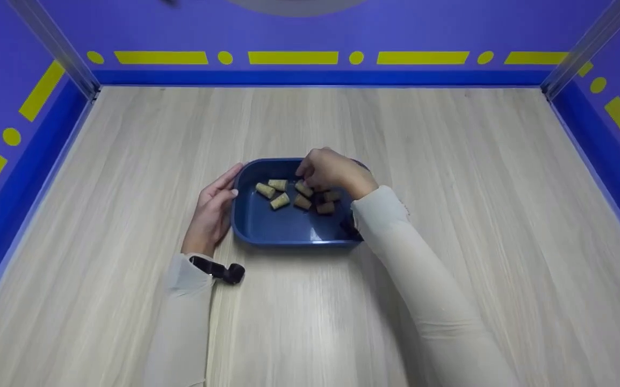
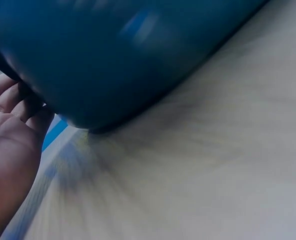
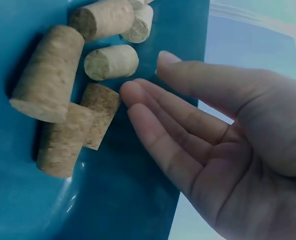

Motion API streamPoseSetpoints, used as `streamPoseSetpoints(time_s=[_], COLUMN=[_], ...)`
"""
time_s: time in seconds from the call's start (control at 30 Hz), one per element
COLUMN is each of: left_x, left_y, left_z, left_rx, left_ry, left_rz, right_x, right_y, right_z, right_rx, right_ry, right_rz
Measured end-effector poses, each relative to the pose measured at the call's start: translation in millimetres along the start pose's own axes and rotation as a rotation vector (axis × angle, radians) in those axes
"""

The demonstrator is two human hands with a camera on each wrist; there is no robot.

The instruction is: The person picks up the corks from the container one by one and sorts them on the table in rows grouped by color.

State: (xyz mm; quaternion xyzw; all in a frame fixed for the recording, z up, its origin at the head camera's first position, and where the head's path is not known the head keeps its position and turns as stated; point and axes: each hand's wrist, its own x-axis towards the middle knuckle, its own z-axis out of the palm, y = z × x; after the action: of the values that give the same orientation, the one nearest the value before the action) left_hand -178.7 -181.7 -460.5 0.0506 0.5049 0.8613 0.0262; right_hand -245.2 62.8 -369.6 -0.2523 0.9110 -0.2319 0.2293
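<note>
Several tapered cork stoppers (image 1: 280,201) lie in a blue rectangular tub (image 1: 267,231) with rounded corners. At the tub's left end, my left hand (image 1: 210,212) rests along the outer wall, fingers extended and thumb by the rim. The left wrist view shows that hand (image 2: 10,150) beside the tub's outside wall (image 2: 112,65). My right hand (image 1: 329,169) reaches over the far rim into the tub. In the right wrist view, this hand's (image 3: 213,135) thumb and fingers stand apart with nothing between them. Its fingertips are right beside a darker cork (image 3: 100,112) and a pale cork (image 3: 111,62).
The tub stands on a light wood-grain table (image 1: 127,188). Purple and blue walls with yellow marks enclose the table at the back (image 1: 294,32), left and right. A black wrist camera (image 1: 224,270) juts from the left cuff near the tub's front left corner.
</note>
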Motion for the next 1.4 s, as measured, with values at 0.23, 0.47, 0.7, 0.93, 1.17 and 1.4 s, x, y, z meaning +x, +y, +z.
streamPoseSetpoints(time_s=[0.23, 0.47, 0.7, 0.93, 1.17, 1.4], left_x=[-0.2, -0.2, 0.0, -0.5, -0.4, -1.5], left_y=[0.8, 2.3, 2.3, 1.1, 1.6, 2.4], left_z=[2.6, 2.7, 2.7, 2.2, 1.7, 1.1], left_rx=[-0.005, 0.003, 0.006, 0.018, 0.012, 0.023], left_ry=[-0.005, -0.006, -0.019, -0.013, -0.008, -0.007], left_rz=[-0.004, -0.010, -0.005, 0.009, 0.003, -0.004], right_x=[-2, -3, -3, -6, -8, -13], right_y=[0, 1, 5, 7, 7, 6], right_z=[12, 16, 16, 14, 6, -4], right_rx=[-0.070, -0.096, -0.081, -0.023, 0.070, 0.119], right_ry=[0.043, 0.059, 0.046, 0.022, 0.016, 0.043], right_rz=[-0.012, -0.050, -0.080, -0.113, -0.156, -0.170])
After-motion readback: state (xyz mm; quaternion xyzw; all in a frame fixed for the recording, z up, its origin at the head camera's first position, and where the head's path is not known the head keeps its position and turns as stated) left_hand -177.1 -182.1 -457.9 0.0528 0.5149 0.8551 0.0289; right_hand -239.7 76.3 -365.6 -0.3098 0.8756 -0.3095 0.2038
